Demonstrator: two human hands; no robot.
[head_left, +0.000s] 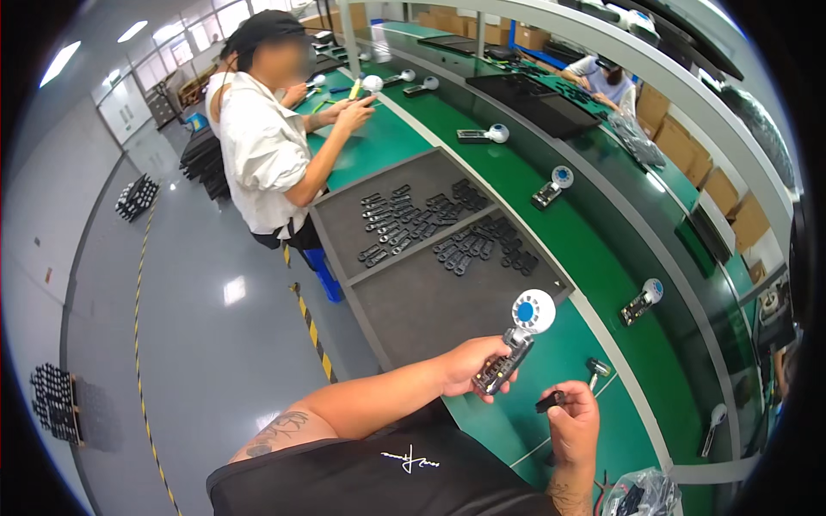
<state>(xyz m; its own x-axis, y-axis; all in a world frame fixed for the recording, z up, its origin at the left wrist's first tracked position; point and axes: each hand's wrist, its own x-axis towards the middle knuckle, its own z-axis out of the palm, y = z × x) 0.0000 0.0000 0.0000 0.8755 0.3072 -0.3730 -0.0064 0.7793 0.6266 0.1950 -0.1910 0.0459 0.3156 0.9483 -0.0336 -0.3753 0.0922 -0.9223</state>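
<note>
My left hand [478, 365] is closed round the dark handle of a small device [533, 313] with a round white head and a blue centre. Parts show along the handle's open face. To its right and a little lower, my right hand [574, 419] pinches a small black plastic piece [551, 401], apart from the device. A large dark tray [413, 314] lies beyond my hands, with several black plastic parts [465, 245] in its far half. Close to my right hand, a small metal-headed tool [598, 368] rests on the green bench [551, 357].
Similar white-headed devices [641, 303] are spaced along the green line [594, 249] to the right. A co-worker in a white shirt [262, 163] works at the far left. A clear plastic bag [641, 493] sits near my right forearm. A metal frame [602, 17] arches above the line.
</note>
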